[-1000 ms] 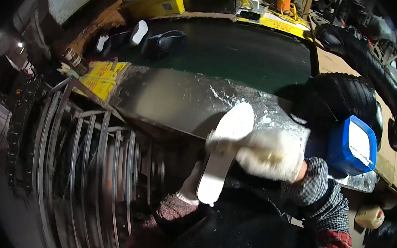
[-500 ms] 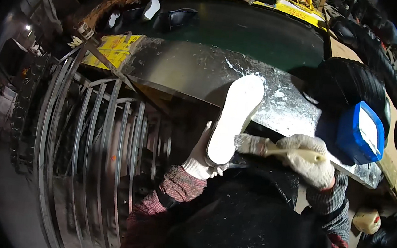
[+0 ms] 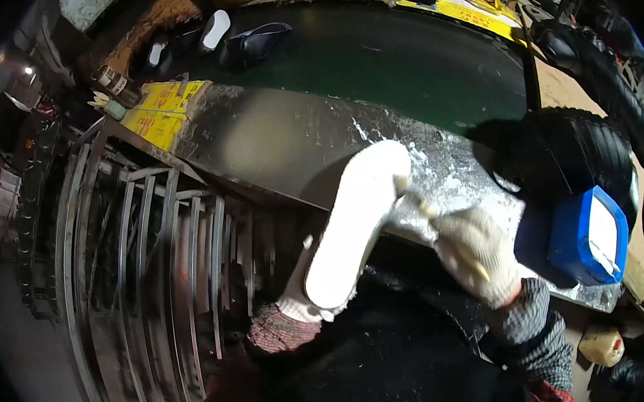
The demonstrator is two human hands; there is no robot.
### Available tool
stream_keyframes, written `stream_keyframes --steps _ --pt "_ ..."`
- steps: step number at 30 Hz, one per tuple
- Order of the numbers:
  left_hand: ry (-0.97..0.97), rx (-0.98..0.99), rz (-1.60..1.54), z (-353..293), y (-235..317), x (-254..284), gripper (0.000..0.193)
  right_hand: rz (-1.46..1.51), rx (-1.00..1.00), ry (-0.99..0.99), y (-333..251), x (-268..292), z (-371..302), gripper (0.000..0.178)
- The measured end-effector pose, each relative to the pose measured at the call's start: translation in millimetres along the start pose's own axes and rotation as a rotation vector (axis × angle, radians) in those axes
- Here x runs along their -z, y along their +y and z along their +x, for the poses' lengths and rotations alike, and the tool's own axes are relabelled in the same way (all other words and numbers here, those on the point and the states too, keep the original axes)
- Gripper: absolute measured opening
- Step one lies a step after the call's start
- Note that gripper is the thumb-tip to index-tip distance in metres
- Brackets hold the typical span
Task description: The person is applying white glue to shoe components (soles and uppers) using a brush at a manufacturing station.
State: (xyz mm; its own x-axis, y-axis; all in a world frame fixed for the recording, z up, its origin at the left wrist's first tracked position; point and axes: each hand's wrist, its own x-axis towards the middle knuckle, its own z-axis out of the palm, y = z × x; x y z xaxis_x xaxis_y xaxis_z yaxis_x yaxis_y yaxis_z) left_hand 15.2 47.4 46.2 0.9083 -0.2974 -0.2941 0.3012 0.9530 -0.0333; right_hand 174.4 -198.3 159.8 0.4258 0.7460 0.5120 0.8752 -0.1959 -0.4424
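A white-coated shoe sole [image 3: 359, 212] faces up in the middle, its wider end pointing away from me. Whatever lies under the sole is mostly hidden. My left hand [image 3: 298, 295], in a pale knitted glove, grips it from beneath at the near, narrower end, fingers largely covered. My right hand [image 3: 480, 255], also gloved, is closed around the pale handle of a brush [image 3: 427, 208]. Its blurred bristles are at the right edge of the sole's wider end. To the right of that hand stands a blue tub [image 3: 581, 237] with white paste in it.
A white-smeared bench [image 3: 266, 142] lies ahead, with a dark green surface [image 3: 395, 62] behind it. White-soled dark footwear [image 3: 216, 31] lies far left. Metal rack bars [image 3: 168, 249] stand left; black bundled material [image 3: 579, 154] and a yellowish jug [image 3: 602, 344] are right.
The sole has shifted left and nearer to me with my left hand. The brush has gone from the narrower end's side up to the edge of the wider end.
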Motion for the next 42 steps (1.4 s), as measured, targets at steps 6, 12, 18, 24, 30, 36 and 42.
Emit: stream_keyframes --steps 6,12,18,24,30,36,42 --pt "0.163 -0.262 0.335 88 118 -64 0.065 0.224 -0.216 0.058 -15 7 7 0.025" --pt "0.012 -0.658 0.180 106 131 -168 0.062 0.532 -0.654 0.373 14 -14 -43 0.018" --pt "-0.715 -1.223 0.760 44 32 -260 0.082 0.683 -0.485 0.466 -2 -22 -28 0.014" --pt "-0.839 -1.315 0.755 17 -2 -268 0.079 0.414 -0.405 0.442 -18 -18 -57 0.015" --pt "-0.921 -1.158 0.893 12 -43 -257 0.082 0.232 -0.292 0.389 -37 3 -75 0.019" --pt "-1.071 -1.065 0.774 15 -89 -261 0.079 0.391 -0.147 0.313 -34 10 -94 0.021" --pt "-1.003 -1.234 1.044 9 -85 -260 0.062 0.421 -0.052 0.271 -35 8 -94 0.025"
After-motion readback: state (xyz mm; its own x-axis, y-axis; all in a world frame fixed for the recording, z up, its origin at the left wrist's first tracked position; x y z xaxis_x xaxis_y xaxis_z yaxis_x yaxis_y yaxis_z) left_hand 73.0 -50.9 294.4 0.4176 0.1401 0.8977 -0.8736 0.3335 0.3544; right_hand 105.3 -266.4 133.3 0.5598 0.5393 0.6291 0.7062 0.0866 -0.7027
